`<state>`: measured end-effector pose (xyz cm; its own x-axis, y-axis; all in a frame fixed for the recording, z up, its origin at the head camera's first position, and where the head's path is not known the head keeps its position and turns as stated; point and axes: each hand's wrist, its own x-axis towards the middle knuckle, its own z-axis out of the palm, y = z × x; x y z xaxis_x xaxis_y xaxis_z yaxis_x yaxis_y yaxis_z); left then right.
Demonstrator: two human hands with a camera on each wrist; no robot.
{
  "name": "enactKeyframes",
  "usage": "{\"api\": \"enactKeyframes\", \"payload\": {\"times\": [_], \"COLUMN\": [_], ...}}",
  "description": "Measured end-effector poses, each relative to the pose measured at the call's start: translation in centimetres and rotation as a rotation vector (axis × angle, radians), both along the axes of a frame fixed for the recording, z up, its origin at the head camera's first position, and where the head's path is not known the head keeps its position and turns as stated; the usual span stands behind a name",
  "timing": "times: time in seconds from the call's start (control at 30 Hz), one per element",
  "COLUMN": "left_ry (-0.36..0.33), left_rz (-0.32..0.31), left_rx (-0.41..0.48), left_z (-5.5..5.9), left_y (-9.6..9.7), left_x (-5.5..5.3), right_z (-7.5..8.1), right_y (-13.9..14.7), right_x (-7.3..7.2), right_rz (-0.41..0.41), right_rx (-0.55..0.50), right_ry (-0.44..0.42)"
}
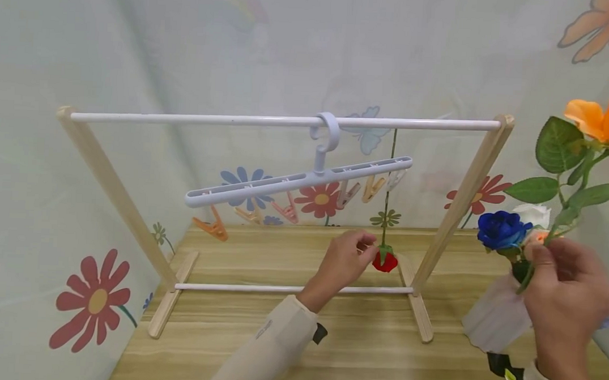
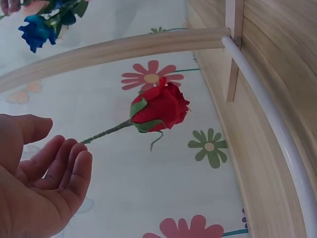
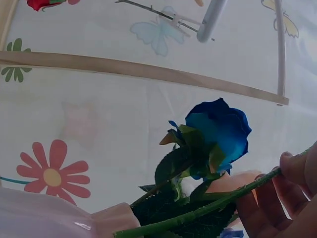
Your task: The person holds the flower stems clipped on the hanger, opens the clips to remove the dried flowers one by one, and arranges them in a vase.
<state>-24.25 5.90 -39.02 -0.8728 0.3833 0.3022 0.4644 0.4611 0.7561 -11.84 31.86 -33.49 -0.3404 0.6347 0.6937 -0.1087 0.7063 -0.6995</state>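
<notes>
An upside-down red rose (image 1: 384, 262) hangs by its stem from the white clip (image 1: 397, 178) at the right end of a light-blue hanger (image 1: 264, 185). Right beside the bloom is my left hand (image 1: 343, 265), its fingers loosely bent with nothing gripped; in the left wrist view the stem (image 2: 106, 132) runs close by the fingertips. My right hand (image 1: 570, 289) pinches the green stem (image 3: 208, 210) of an orange rose (image 1: 606, 121), bloom up, over a pale vase (image 1: 498, 317). A blue rose (image 1: 502, 230) and a white flower (image 1: 533, 213) stand in that vase.
The hanger tilts, right end higher, hooked on the white top bar (image 1: 210, 119) of a wooden rack (image 1: 462, 202). Several other clips, such as an orange clip (image 1: 213, 225), dangle from it. The rack stands on a wood-grain table (image 1: 358, 351) before a flower-printed curtain (image 1: 162, 48).
</notes>
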Motion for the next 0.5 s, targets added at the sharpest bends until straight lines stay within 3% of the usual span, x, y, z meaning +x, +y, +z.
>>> {"api": "enactKeyframes", "payload": {"times": [0.33,0.5], "left_ry": [-0.052,-0.064], "left_rz": [0.048,0.046], "left_rx": [0.064,0.102], "left_z": [-0.2,-0.1], "left_y": [1.4,2.2], "left_x": [-2.0,-2.7], "right_z": [1.0,1.3], "right_y": [0.1,0.1], "right_x": [0.2,0.3], "right_rz": [-0.074,-0.071], "right_rx": [-0.171,-0.180], "right_ry": [-0.076,-0.062]}}
